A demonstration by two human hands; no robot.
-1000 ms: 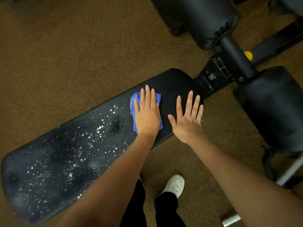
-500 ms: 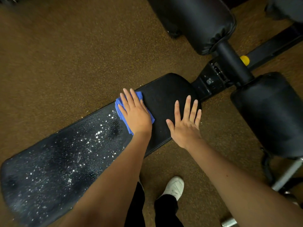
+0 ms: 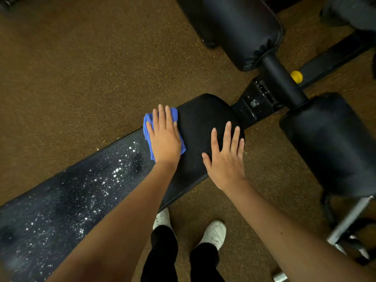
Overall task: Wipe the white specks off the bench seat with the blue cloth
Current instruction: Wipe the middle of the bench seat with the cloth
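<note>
A long black bench seat (image 3: 201, 123) runs from the lower left to the centre. White specks (image 3: 114, 176) dot its left and middle part; the right end looks clean. My left hand (image 3: 165, 137) lies flat with straight fingers on the folded blue cloth (image 3: 147, 123), pressing it onto the seat near the far edge. My right hand (image 3: 225, 157) rests flat on the seat's right end, fingers spread.
Two black padded rollers (image 3: 242, 29) (image 3: 333, 143) on a black post (image 3: 278, 82) stand at the right, with a yellow knob (image 3: 296, 76). Brown speckled floor (image 3: 81, 68) surrounds the bench. My white shoes (image 3: 213, 234) stand below the seat. A metal bar (image 3: 350, 218) is at the lower right.
My left hand slid the blue cloth left along the seat and then a little back to the right, fingers pointing forward again. My right hand stayed planted on the seat's end.
</note>
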